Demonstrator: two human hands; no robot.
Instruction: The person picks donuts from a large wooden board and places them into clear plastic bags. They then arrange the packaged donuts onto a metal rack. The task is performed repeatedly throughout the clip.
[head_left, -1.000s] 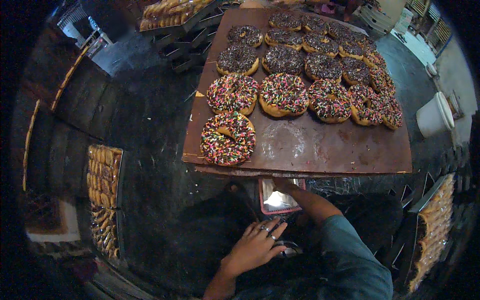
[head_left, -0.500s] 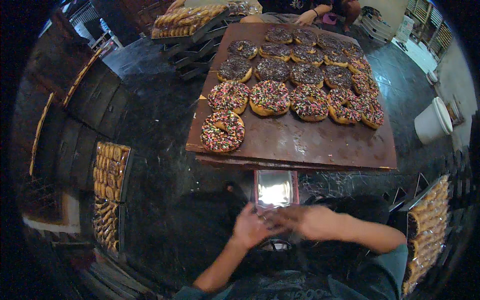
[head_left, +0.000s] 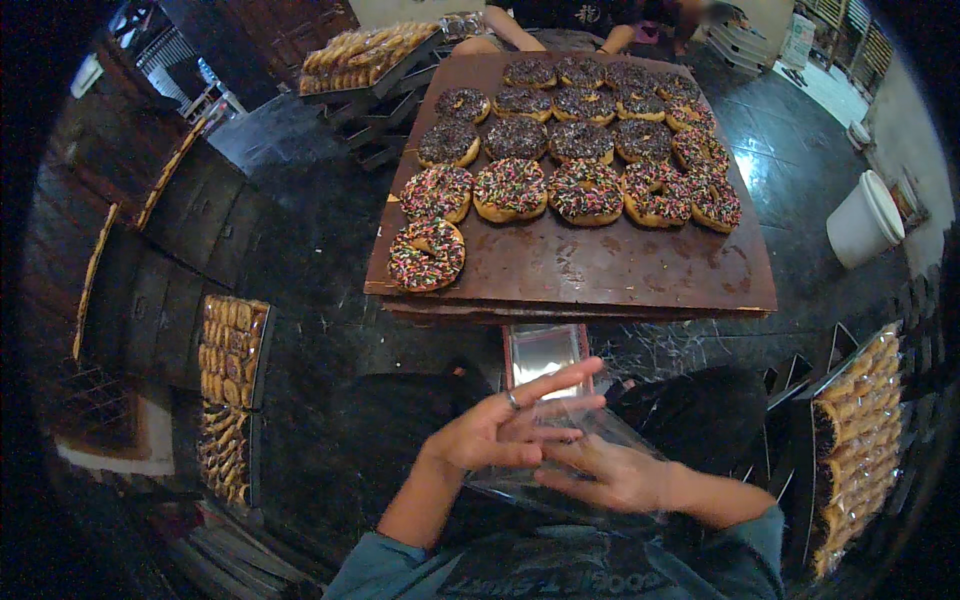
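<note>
Head view: your left hand [head_left: 485, 432] is stretched out over your lap, its grip spread wide, a ring on one finger. Your right hand [head_left: 615, 475] sits just beside it, seen through or against a clear plastic film [head_left: 640, 435] (inside or behind, I can't make out), so I can't say whether that grip pinches anything. The film spreads around and below your hands. Beyond your left fingertips lies a pink-rimmed tray [head_left: 507, 365] with a shiny inside, near the brown tabletop [head_left: 640, 275]. There, a lone sprinkled doughnut [head_left: 441, 263] occupies your near left corner, with chocolate-topped doughnuts [head_left: 515, 140] farther back.
</note>
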